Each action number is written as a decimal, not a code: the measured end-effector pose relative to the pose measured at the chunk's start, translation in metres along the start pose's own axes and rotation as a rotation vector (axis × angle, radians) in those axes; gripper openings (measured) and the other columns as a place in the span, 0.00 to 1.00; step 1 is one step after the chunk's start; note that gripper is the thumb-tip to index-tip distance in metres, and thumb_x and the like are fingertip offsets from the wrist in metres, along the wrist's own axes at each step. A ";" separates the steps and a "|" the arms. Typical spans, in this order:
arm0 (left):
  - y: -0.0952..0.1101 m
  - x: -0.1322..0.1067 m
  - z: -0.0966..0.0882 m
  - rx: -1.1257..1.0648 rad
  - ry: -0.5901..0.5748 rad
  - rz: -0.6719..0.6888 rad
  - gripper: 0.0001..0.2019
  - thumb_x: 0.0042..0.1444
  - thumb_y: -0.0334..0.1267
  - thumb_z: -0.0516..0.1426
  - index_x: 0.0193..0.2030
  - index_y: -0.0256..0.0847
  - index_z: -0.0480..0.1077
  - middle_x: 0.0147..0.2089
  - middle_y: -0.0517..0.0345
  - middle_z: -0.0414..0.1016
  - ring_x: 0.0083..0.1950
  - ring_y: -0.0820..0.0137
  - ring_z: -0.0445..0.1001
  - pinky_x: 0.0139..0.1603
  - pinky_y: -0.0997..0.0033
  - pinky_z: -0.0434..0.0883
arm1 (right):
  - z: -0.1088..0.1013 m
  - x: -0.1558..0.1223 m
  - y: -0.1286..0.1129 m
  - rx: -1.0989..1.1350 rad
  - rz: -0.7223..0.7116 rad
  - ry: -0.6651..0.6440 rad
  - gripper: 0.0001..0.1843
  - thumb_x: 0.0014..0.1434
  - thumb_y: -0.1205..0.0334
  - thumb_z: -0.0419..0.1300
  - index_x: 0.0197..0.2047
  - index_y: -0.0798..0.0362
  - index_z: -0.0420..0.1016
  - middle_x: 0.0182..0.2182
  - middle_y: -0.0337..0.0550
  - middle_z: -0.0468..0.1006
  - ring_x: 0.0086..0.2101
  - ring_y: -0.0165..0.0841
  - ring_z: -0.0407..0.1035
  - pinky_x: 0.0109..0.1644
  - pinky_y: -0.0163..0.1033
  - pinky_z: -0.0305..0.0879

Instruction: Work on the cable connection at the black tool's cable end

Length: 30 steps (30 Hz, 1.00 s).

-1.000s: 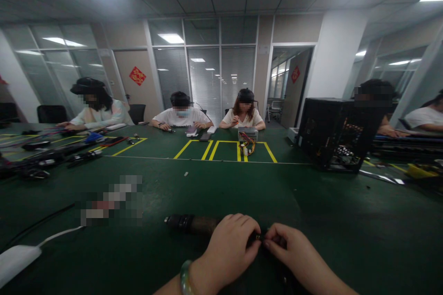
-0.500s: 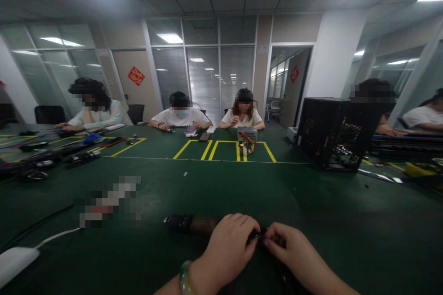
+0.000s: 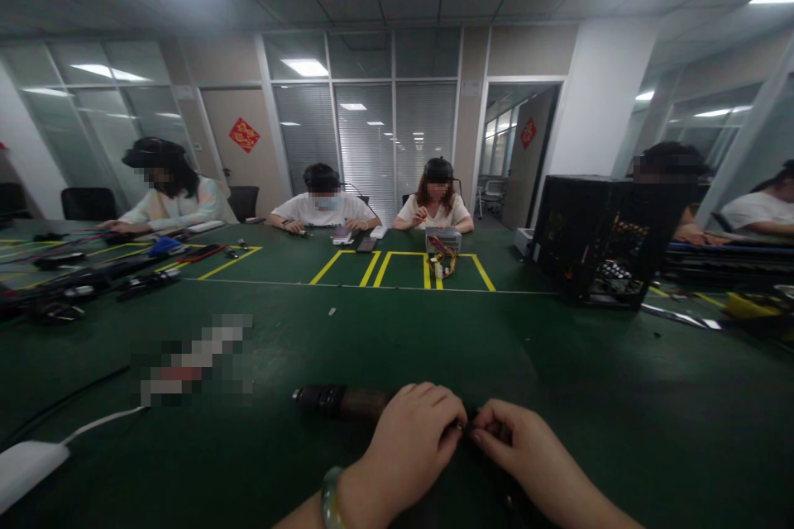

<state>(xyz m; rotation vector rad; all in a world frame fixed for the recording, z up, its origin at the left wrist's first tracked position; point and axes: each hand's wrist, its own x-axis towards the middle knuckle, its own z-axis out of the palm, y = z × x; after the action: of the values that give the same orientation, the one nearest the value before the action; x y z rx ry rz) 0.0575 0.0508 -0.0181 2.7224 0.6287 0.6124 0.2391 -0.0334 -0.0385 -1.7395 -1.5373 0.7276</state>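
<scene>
Left hand (image 3: pixel 413 440) and right hand (image 3: pixel 527 453) are held low at centre, knuckles up, fingers curled. Thumb and forefinger are pinched together on each hand, and the pinches are set tip to tip.

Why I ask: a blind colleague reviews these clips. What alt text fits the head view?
Two bare hands meet at the near edge of a green table, the left hand and right hand pinching a small dark part between their fingertips, beside a dark cylindrical tool. Several people sit working across the table; a black computer case stands right.
</scene>
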 end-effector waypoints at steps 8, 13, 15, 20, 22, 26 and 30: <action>-0.001 -0.001 0.002 0.024 0.002 -0.028 0.06 0.57 0.35 0.59 0.41 0.44 0.69 0.43 0.62 0.73 0.46 0.67 0.68 0.48 0.65 0.63 | 0.001 0.002 0.002 -0.006 -0.006 0.006 0.06 0.58 0.61 0.59 0.32 0.52 0.75 0.27 0.37 0.76 0.29 0.30 0.69 0.31 0.30 0.59; 0.000 0.000 0.000 0.028 -0.011 0.008 0.04 0.58 0.32 0.57 0.40 0.44 0.70 0.44 0.61 0.73 0.47 0.67 0.69 0.49 0.65 0.63 | -0.001 0.001 -0.001 0.001 -0.005 0.006 0.07 0.57 0.61 0.59 0.32 0.53 0.75 0.26 0.38 0.76 0.28 0.30 0.69 0.30 0.31 0.59; 0.000 0.000 0.000 0.004 -0.006 0.014 0.05 0.58 0.31 0.57 0.40 0.45 0.70 0.44 0.61 0.73 0.47 0.67 0.69 0.49 0.64 0.63 | -0.001 0.001 -0.001 0.007 -0.001 0.004 0.07 0.57 0.60 0.59 0.32 0.53 0.75 0.26 0.38 0.76 0.29 0.31 0.69 0.30 0.31 0.59; -0.001 -0.001 0.002 -0.046 0.038 -0.032 0.09 0.55 0.34 0.60 0.43 0.44 0.69 0.43 0.61 0.73 0.45 0.65 0.69 0.48 0.63 0.63 | 0.001 0.001 0.002 0.010 0.000 0.015 0.06 0.57 0.61 0.59 0.32 0.52 0.75 0.26 0.37 0.76 0.28 0.30 0.69 0.30 0.31 0.59; -0.001 -0.001 0.001 -0.044 0.038 -0.027 0.07 0.55 0.34 0.60 0.42 0.44 0.69 0.43 0.61 0.73 0.46 0.65 0.69 0.48 0.63 0.63 | 0.001 0.001 0.002 0.021 0.002 0.007 0.06 0.58 0.61 0.59 0.32 0.52 0.75 0.27 0.37 0.76 0.29 0.30 0.69 0.30 0.31 0.59; 0.000 0.000 0.000 -0.023 0.017 0.017 0.05 0.57 0.32 0.57 0.39 0.45 0.70 0.45 0.61 0.73 0.47 0.67 0.69 0.49 0.63 0.63 | 0.000 0.000 0.000 0.021 -0.013 0.006 0.06 0.57 0.61 0.59 0.32 0.53 0.75 0.27 0.38 0.77 0.29 0.31 0.70 0.31 0.31 0.59; -0.001 0.000 0.001 -0.002 0.021 0.018 0.05 0.58 0.32 0.56 0.40 0.45 0.70 0.44 0.61 0.73 0.47 0.67 0.69 0.49 0.64 0.63 | 0.000 0.000 0.001 0.017 -0.027 0.017 0.05 0.57 0.61 0.59 0.33 0.52 0.75 0.27 0.37 0.77 0.29 0.30 0.70 0.32 0.31 0.60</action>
<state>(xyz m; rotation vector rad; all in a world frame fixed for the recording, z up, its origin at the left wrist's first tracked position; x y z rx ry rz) 0.0581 0.0516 -0.0193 2.7256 0.6087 0.6465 0.2395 -0.0333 -0.0399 -1.7048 -1.5364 0.7085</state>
